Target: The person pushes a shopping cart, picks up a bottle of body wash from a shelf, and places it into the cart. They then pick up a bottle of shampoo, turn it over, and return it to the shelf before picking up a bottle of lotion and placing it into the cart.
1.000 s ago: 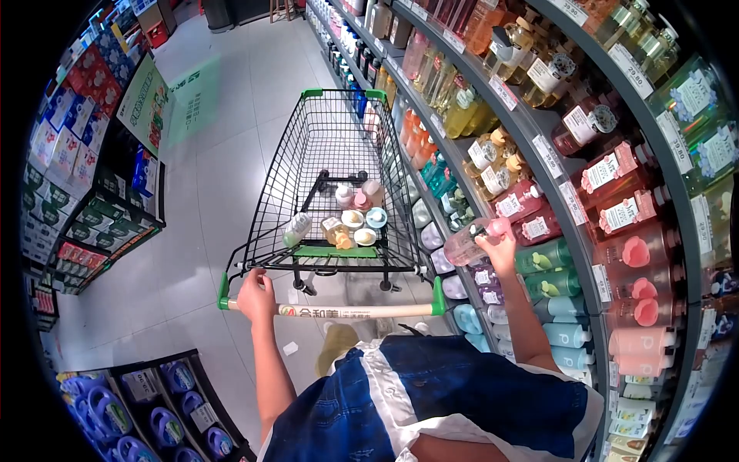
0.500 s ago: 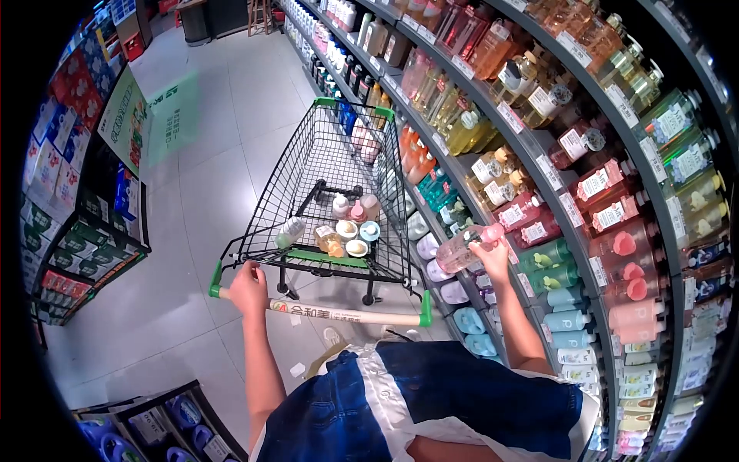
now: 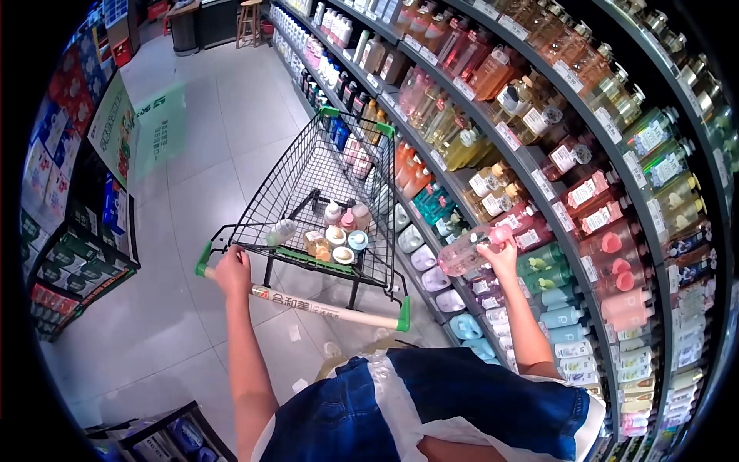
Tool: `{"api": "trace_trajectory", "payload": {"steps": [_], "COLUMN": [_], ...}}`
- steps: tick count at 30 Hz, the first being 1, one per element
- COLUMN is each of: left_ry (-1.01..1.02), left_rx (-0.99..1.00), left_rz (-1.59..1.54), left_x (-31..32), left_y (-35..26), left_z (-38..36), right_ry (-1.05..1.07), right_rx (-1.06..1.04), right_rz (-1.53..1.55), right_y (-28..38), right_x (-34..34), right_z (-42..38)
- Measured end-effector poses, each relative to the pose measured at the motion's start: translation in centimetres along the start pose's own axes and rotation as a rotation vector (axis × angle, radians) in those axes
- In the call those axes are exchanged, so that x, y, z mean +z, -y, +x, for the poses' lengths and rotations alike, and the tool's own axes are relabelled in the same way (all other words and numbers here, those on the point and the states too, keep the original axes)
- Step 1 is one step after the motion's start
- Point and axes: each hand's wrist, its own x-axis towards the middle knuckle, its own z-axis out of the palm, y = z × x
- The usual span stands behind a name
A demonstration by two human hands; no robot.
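My left hand [image 3: 233,271] is closed around the left end of the handle [image 3: 331,309] of a black wire shopping cart [image 3: 308,165] with green corners. In my right hand [image 3: 502,256] is a clear pinkish pump bottle [image 3: 460,254], gripped near its pink top and tilted almost flat beside the shelf. Several bottles stand or lie in the near end of the cart: a clear bottle with a green base [image 3: 281,232], an amber one [image 3: 316,245], a pink-topped one [image 3: 348,222] and a white one [image 3: 332,212]. What their labels say is too small to read.
Along my right runs a tall curved shelf [image 3: 531,165] packed with pump bottles and price tags. A display of boxed goods [image 3: 73,254] stands at left, with blue jugs [image 3: 185,435] at lower left. Tiled floor [image 3: 200,200] stretches ahead towards a wooden stool [image 3: 249,21].
The cart and my left hand on its handle have shifted a little to the left in view. The bottle in my right hand has turned slightly, with more of its side showing.
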Motion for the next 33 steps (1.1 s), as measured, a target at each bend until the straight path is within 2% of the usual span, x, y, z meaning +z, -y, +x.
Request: {"api": "trace_trajectory", "payload": {"steps": [9, 14, 18, 20, 23, 25, 29, 33], "left_ry": [-0.015, -0.016, -0.041, -0.053, -0.077, -0.088, -0.161, -0.15], "left_rx": [-0.023, -0.068, -0.067, -0.07, -0.093, -0.133, -0.103, -0.157], "left_rz": [-0.005, 0.007, 0.007, 0.007, 0.014, 0.058, 0.04, 0.059], "left_x": [-0.4, -0.6, 0.1, 0.9, 1.1, 1.2, 3.2, 4.5], "left_y": [1.1, 0.4, 0.8, 0.9, -1.3, -3.1, -4.0, -5.3], "left_z": [0.9, 0.6, 0.7, 0.7, 0.6, 0.4, 1.0, 2.0], "right_ry": [0.037, 0.073, 0.095, 0.087, 0.103, 0.148, 0.13, 0.179], "right_rx": [0.012, -0.028, -0.003, -0.103, -0.119, -0.085, -0.081, -0.071], "right_rz": [-0.004, 0.06, 0.112, 0.11, 0.186, 0.279, 0.193, 0.297], "right_y": [-0.9, -4.0, -3.1, -4.6, -5.8, -4.1, -5.2, -7.1], "right_x": [0.2, 0.5, 0.8, 0.7, 0.6, 0.6, -0.6, -2.5], "right_z": [2.1, 5.8, 9.3, 11.7, 14.7, 15.5, 16.8, 17.5]}}
